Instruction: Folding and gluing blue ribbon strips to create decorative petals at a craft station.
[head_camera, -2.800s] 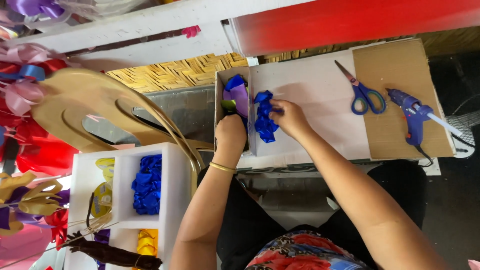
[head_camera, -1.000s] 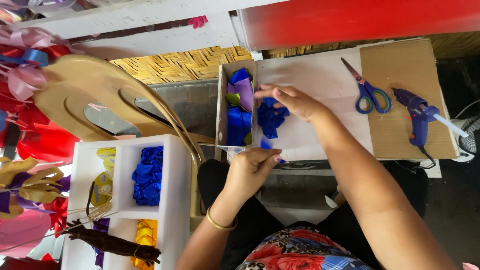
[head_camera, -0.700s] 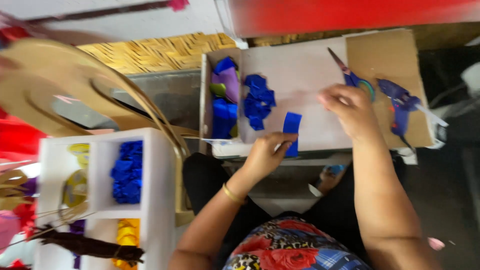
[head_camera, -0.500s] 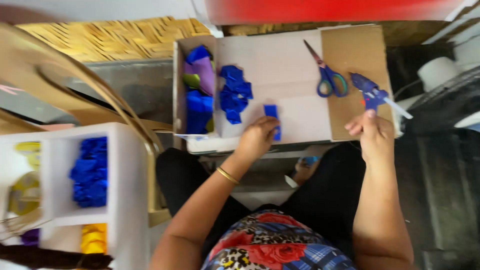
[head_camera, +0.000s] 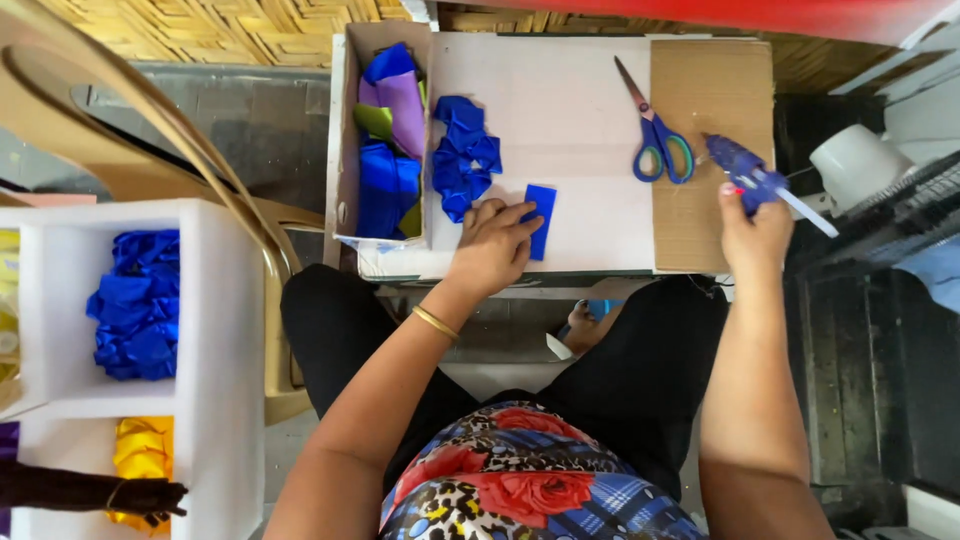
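Note:
My left hand (head_camera: 492, 244) rests on the white board (head_camera: 570, 110), its fingertips pressing a small flat blue ribbon strip (head_camera: 541, 220). Just above it lies a bunch of folded blue ribbon loops (head_camera: 463, 155). My right hand (head_camera: 752, 233) grips the handle of a blue glue gun (head_camera: 748, 175) that sits over the brown cardboard sheet (head_camera: 700, 90) at the board's right end. Blue-handled scissors (head_camera: 655, 140) lie shut between the two hands.
An open cardboard box (head_camera: 345, 150) of blue, purple and green ribbon pieces stands left of the board. A white shelf unit (head_camera: 215, 350) at left holds blue ribbon (head_camera: 135, 305) and yellow ribbon (head_camera: 140, 455). A tan plastic chair (head_camera: 150, 120) is at upper left, a white cup (head_camera: 858, 165) at right.
My left hand brought a blue strip up from my lap and laid it on the board. My right hand left the ribbon loops, moved right and took hold of the glue gun.

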